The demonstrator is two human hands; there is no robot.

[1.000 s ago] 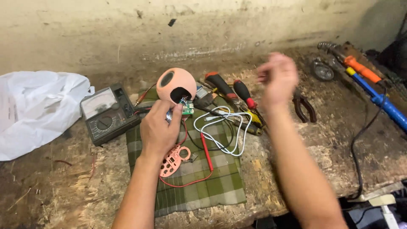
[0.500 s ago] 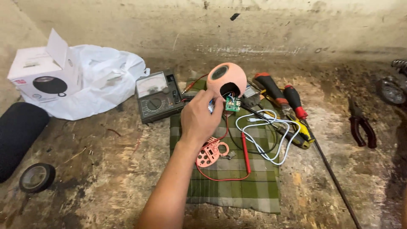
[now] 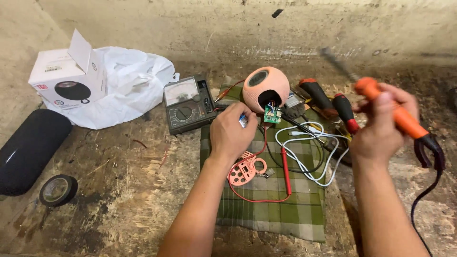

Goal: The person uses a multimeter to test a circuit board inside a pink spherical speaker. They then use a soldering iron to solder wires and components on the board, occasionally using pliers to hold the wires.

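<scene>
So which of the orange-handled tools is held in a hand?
The soldering iron, gripped by the right hand and raised above the bench, black cord hanging. The two red-and-black screwdrivers lie untouched by the checked cloth.

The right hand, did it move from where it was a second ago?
Yes. The right hand was empty above the screwdrivers before. Now it sits to their right, lower down, gripping an orange soldering iron.
</scene>
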